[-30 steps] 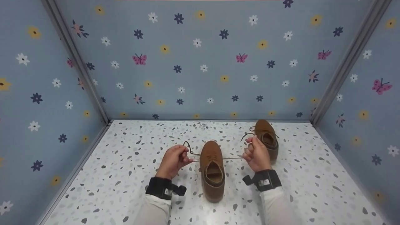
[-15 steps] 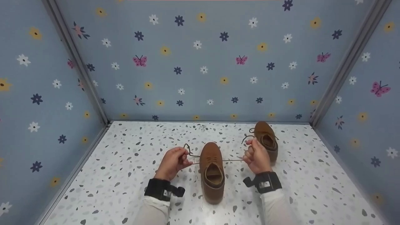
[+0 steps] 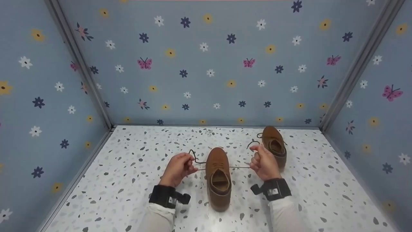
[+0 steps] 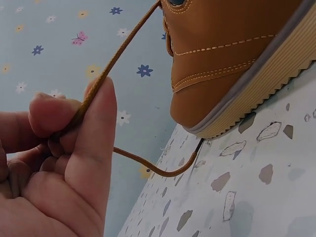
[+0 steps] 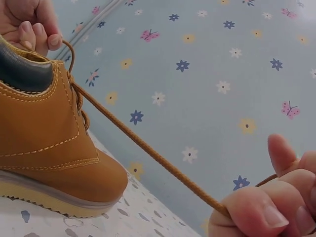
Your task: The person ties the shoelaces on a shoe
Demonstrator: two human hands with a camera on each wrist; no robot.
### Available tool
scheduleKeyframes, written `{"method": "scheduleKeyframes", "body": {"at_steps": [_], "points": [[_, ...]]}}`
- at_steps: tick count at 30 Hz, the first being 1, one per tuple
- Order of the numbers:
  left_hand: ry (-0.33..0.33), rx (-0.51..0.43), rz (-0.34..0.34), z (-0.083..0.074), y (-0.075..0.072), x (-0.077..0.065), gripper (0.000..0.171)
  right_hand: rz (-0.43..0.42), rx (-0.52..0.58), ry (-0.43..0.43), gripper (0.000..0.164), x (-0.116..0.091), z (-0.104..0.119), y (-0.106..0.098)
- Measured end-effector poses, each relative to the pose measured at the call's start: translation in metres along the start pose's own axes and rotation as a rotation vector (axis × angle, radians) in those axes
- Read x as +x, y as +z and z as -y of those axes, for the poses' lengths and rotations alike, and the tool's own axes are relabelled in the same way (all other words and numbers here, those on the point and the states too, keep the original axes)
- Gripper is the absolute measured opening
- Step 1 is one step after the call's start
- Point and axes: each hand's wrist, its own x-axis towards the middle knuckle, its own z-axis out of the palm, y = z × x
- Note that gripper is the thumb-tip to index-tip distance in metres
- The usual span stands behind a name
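A brown lace-up shoe (image 3: 219, 190) stands on the speckled surface between the hands, toe pointing away from me. To its left, my left hand (image 3: 177, 169) pinches one shoelace (image 4: 129, 39) between thumb and finger, and the loose end curls down beside the sole. My right hand (image 3: 266, 162) grips the other shoelace (image 5: 148, 148) in curled fingers on the right side. Both laces run fairly taut from the top eyelets, out to either side. In the right wrist view, the right index finger or thumb sticks up, apart from the lace.
A second brown shoe (image 3: 274, 141) stands at the back right, close behind the right hand, with its lace hanging out. Blue flowered panels (image 3: 206, 64) with grey metal posts (image 3: 77, 64) enclose the white speckled surface (image 3: 128, 187) at the back and sides.
Both hands keep hold of the laces in nearly the same place. The right hand's upper fingertip has shifted slightly, with the loose lace end a little lower. The head view has tilted slightly.
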Motion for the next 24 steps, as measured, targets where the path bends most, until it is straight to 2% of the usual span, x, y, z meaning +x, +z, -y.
{"method": "scheduleKeyframes", "body": {"at_steps": [3, 8, 11, 14, 18, 24], "points": [[0.006, -0.004, -0.040, 0.000, 0.000, -0.001, 0.013, 0.013, -0.044, 0.026, 0.037, -0.002, 0.001, 0.003], [0.030, 0.013, -0.085, 0.003, -0.001, 0.000, 0.017, 0.069, -0.049, 0.056, 0.036, -0.002, 0.004, 0.006], [0.029, 0.042, -0.111, 0.004, -0.001, 0.001, 0.020, 0.102, -0.079, 0.048, 0.040, -0.001, 0.002, 0.007], [0.022, 0.089, -0.133, 0.004, -0.001, 0.001, 0.024, 0.098, -0.139, 0.024, 0.038, 0.000, -0.002, 0.008], [0.022, 0.211, -0.161, 0.004, 0.000, 0.000, 0.029, 0.046, -0.250, -0.018, 0.039, -0.001, -0.008, 0.007], [0.034, 0.417, -0.162, 0.002, 0.002, -0.001, 0.024, -0.101, -0.486, -0.030, 0.040, 0.000, -0.010, 0.007]]}}
